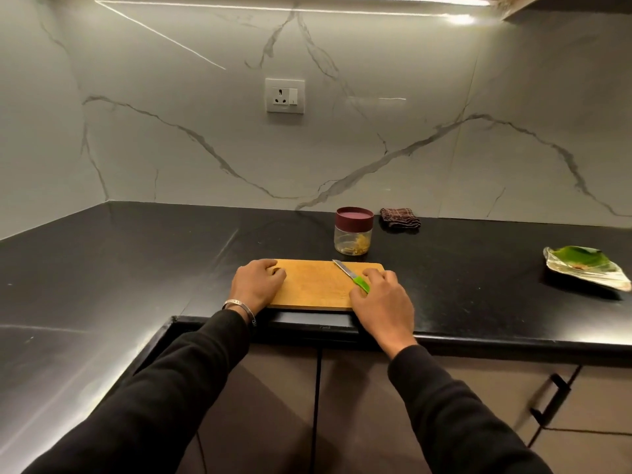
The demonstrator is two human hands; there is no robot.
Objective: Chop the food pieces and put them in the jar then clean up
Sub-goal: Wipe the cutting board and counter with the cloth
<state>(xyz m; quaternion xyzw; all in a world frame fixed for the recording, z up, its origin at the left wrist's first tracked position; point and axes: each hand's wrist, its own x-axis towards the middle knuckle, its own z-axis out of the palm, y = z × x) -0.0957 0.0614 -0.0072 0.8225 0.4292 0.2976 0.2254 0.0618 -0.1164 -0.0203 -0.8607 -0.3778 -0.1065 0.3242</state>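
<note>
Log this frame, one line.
jar lidded | board bare | left hand on board | right hand at knife

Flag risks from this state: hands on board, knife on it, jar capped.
1. The knife lies loose on the cutting board under the right hand; lifting the board could slide it off.
2. The board sits near the counter edge, so a tug toward the person might tip it.

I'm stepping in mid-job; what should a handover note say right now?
Left hand: rests on the left end of the cutting board, fingers curled at its edge.
Right hand: on the knife handle; the blade lies on the board.
Jar: behind the board, lid on, some food inside.
Done: no pieces show on the board.
Left: clean up; cloth beside the jar, foil plate far right.
</note>
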